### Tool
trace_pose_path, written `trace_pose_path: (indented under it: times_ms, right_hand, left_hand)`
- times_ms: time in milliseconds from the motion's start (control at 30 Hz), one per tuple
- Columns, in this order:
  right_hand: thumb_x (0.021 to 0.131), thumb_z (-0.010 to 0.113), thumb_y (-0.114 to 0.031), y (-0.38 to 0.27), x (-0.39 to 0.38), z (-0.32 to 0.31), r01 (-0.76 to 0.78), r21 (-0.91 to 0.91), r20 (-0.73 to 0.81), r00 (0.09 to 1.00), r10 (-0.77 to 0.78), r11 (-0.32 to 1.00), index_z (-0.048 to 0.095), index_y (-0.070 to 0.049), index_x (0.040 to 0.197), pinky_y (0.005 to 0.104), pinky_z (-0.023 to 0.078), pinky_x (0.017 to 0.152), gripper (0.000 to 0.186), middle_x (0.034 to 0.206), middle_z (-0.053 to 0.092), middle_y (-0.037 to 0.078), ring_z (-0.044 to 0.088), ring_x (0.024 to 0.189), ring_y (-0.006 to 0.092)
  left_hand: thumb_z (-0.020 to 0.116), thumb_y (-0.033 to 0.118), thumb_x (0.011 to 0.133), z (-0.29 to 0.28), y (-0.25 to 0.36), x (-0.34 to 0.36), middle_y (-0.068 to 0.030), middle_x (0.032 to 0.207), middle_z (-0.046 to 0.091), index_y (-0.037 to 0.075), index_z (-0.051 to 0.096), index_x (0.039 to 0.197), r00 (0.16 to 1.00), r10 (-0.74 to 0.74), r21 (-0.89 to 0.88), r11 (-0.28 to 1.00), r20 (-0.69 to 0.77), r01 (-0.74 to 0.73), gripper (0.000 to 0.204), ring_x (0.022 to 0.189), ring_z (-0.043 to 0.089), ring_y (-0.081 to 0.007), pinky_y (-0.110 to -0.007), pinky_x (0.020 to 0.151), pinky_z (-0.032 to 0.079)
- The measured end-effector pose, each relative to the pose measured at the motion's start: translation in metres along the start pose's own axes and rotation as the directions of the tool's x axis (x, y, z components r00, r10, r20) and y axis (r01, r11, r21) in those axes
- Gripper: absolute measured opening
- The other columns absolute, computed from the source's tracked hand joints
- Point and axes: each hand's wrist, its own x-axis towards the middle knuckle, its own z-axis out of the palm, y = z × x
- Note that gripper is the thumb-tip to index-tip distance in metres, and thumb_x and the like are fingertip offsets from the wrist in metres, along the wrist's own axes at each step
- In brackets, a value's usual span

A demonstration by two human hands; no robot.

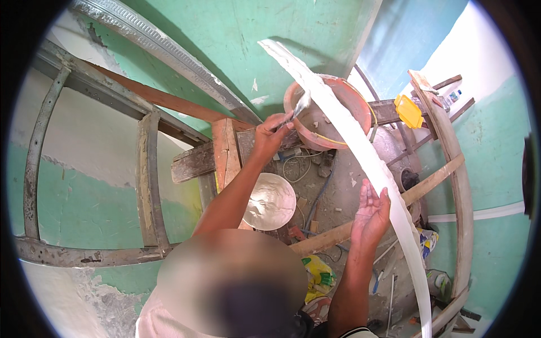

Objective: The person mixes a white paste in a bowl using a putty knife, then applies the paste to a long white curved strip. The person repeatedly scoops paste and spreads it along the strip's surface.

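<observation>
A putty knife [301, 105] with white paste on its blade is gripped in my left hand [273, 134], close to the pink bucket's rim. A long white moulding strip [352, 132] runs from beyond the bucket [364, 101], across it, down to the lower right edge. My right hand [371, 217] lies palm up beside the strip, fingers stretched, the thumb overlapping its edge; I cannot tell whether it bears any weight. Below my left hand stands a round bowl [290, 201] of white paste.
Wooden planks [434, 179] and a curved beam [453, 141] frame the right side. A metal frame [149, 186] stands left. A yellow lid [408, 111] sits on the far plank. Cables [324, 194] and rubble lie on the floor. A blurred patch hides the lower middle.
</observation>
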Motion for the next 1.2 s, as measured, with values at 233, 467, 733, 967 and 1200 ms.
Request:
trace_pose_path:
  times_ms: [233,467,733,967,1200]
  right_hand:
    - [0.106,0.060,-0.023,0.001,0.001,-0.005,-0.002,-0.006,-0.009,1.000,0.002,1.000,0.055,0.006,0.135,0.0380,0.051,0.109,0.042,0.129,0.065,0.021,0.063,0.124,0.0316]
    - [0.106,0.060,-0.023,0.005,0.003,-0.005,-0.012,0.012,0.011,1.000,0.012,1.000,0.053,0.007,0.137,0.0379,0.052,0.109,0.043,0.130,0.064,0.021,0.062,0.125,0.0317]
    - [0.106,0.060,-0.023,0.001,0.003,-0.003,-0.008,-0.018,0.007,1.000,0.008,1.000,0.053,0.005,0.138,0.0374,0.051,0.109,0.043,0.131,0.064,0.020,0.063,0.125,0.0309]
    - [0.106,0.061,-0.024,0.002,0.003,0.000,0.011,-0.016,-0.004,1.000,-0.012,1.000,0.058,0.006,0.134,0.0367,0.053,0.105,0.041,0.125,0.068,0.018,0.067,0.119,0.0287]
    - [0.105,0.062,-0.024,0.004,0.004,-0.004,-0.001,-0.005,0.003,1.000,0.001,1.000,0.057,0.005,0.134,0.0373,0.052,0.107,0.041,0.127,0.067,0.018,0.065,0.121,0.0293]
  left_hand:
    - [0.076,0.008,0.096,0.020,0.036,0.006,-0.0002,0.127,0.070,0.005,0.071,0.134,0.981,-0.148,-0.140,0.981,-0.126,0.131,0.039,0.112,0.061,-0.0094,-0.025,0.097,0.049]
    - [0.076,0.006,0.095,0.024,0.000,0.025,-0.0031,0.127,0.070,0.005,0.072,0.131,0.992,0.030,-0.100,0.994,-0.124,-0.042,0.036,0.114,0.061,-0.0105,-0.027,0.099,0.049]
    - [0.076,0.005,0.094,0.024,-0.006,-0.009,-0.0057,0.120,0.072,0.005,0.075,0.127,0.992,0.118,0.106,0.988,-0.037,-0.113,0.033,0.114,0.063,-0.0136,-0.028,0.101,0.048]
    - [0.076,0.005,0.093,0.019,0.000,-0.035,-0.0066,0.121,0.072,0.004,0.076,0.126,0.992,0.101,0.127,0.986,0.071,-0.110,0.032,0.113,0.063,-0.0140,-0.028,0.101,0.048]
    - [0.076,0.005,0.094,0.040,0.025,-0.008,-0.0041,0.121,0.070,0.004,0.074,0.128,0.988,-0.027,-0.120,0.993,-0.155,0.008,0.033,0.108,0.062,-0.0101,-0.026,0.095,0.050]
